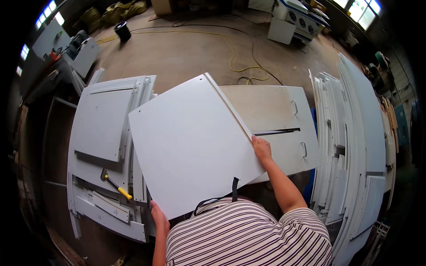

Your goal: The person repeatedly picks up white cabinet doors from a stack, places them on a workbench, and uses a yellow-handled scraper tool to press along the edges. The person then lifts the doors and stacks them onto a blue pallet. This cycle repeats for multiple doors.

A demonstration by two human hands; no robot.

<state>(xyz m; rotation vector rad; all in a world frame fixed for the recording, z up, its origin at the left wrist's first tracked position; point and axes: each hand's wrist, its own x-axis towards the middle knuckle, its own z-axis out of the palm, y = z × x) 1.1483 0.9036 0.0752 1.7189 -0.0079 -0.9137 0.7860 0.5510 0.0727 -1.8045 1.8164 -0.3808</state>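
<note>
A large white panel (191, 146) is tilted across the middle, in front of my striped shirt. My left hand (158, 216) grips its near left edge, and my right hand (262, 148) is closed round its right edge, where a groove runs along the side. Small dark holes show near its far corners. Partly behind the panel lie cabinet doors (279, 153) with metal handles. To the left, a hammer (115, 184) with a yellow handle rests on stacked white boards (104, 117).
Tall stacks of white boards (355, 133) stand at the right. Beyond the work area, a yellow cord (234, 57) winds over the floor near a black bucket (122, 31). A white machine (295, 22) stands at the far right, and a cluttered bench (84, 55) at the far left.
</note>
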